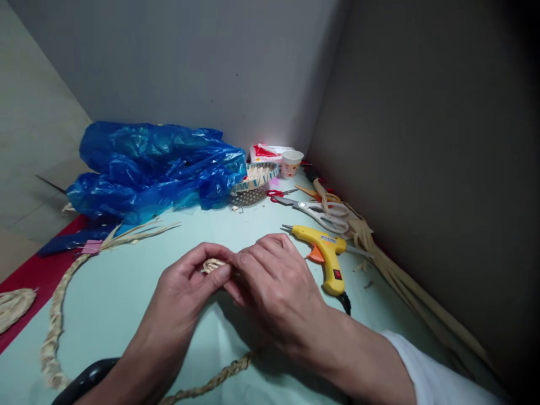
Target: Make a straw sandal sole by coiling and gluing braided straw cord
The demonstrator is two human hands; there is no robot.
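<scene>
Between thumb and fingers, my left hand pinches a small coil of pale braided straw. My right hand is closed against the coil's right side, and its fingertips are partly hidden behind its own knuckles. A long straw braid trails on the table below my hands. More of the braid curves along the left, up to a pink clip with loose straw ends beyond it. Right of my hands lies a yellow glue gun, its nozzle pointing left.
A crumpled blue plastic bag fills the back left, beside a woven basket and a paper cup. Grey-handled scissors and red scissors lie behind the glue gun. Long straw strips run along the right wall. A braided piece sits far left.
</scene>
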